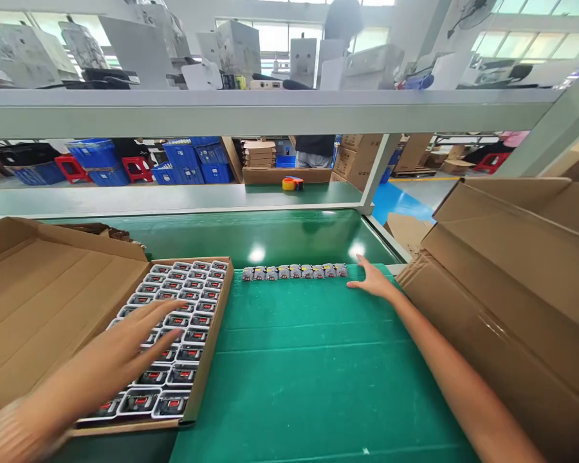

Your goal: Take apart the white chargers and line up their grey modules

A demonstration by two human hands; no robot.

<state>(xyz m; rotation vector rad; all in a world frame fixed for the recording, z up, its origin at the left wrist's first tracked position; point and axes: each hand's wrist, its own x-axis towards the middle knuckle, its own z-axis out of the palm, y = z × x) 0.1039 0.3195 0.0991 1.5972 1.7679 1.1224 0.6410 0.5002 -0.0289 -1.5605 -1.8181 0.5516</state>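
Note:
A row of several small grey parts (295, 272) with yellow marks lies along the far edge of the green mat (313, 386). My right hand (374, 281) is just right of the row's end, fingers apart and holding nothing. On the left, an open cardboard box (211, 341) holds a white tray with many dark parts with red centres (175, 404), each in its own compartment. Over this tray my left hand (125, 344) is spread, slightly blurred, with nothing in it; it covers some compartments.
Open cardboard boxes (502, 308) stand at the right. Beyond the mat runs a green belt (222, 235), with a yellow and red tape roll (292, 184) behind it. A shelf (270, 119) crosses above, carrying machines. A person (314, 151) stands in the background.

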